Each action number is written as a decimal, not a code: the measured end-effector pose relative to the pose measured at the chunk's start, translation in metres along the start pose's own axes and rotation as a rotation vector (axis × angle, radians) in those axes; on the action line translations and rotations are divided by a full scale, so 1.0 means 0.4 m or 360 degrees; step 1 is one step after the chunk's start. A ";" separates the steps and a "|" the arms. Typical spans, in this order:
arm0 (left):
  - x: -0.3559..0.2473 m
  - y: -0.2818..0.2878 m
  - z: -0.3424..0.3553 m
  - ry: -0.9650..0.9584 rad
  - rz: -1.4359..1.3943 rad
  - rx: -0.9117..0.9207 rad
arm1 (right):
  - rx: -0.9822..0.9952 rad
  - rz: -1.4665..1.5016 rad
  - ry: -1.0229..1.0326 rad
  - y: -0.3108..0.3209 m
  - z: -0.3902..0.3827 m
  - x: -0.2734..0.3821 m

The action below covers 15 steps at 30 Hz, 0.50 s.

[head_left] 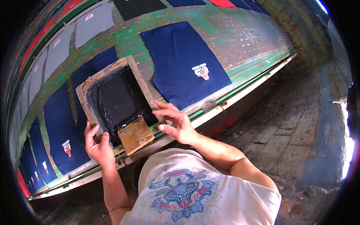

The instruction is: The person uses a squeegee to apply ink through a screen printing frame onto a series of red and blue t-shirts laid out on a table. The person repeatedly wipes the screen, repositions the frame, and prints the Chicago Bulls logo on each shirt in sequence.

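A wooden-rimmed screen printing frame (pixel 141 82) with black ink smeared around its mesh lies over a navy fabric piece (pixel 100 60). My left hand (pixel 100 147) grips the frame's left side near its lower corner, thumb on top. On the opposite side, my right hand (pixel 175 122) holds the rim between fingers and thumb. A flat yellowish squeegee (pixel 135 135) rests inside the near end of the frame, overhanging that edge; neither hand holds it. Whatever print lies beneath the frame is hidden.
On the long green, paint-spotted table (pixel 129 39), a printed navy piece (pixel 185 62) lies right and another (pixel 62 127) left. Grey pieces (pixel 93 24) and a black piece (pixel 138 6) lie farther back. A pale rail (pixel 243 89) runs along the near edge.
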<state>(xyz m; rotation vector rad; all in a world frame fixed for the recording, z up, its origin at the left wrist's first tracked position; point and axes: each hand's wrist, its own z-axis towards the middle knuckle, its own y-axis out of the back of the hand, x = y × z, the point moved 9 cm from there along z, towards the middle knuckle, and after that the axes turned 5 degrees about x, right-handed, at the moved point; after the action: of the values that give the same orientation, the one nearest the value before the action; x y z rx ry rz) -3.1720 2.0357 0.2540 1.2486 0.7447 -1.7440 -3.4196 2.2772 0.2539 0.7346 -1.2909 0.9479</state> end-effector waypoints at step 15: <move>0.070 -0.796 -0.106 0.0074 -0.0076 0.0040 | -0.0216 -0.0089 -0.0142 0.745 -0.106 0.017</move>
<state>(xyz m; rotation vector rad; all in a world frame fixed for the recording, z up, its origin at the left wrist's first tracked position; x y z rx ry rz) -3.4389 2.2117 0.2115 1.3019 0.7875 -1.7726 -3.6659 2.4492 0.2362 0.7100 -1.3912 0.7819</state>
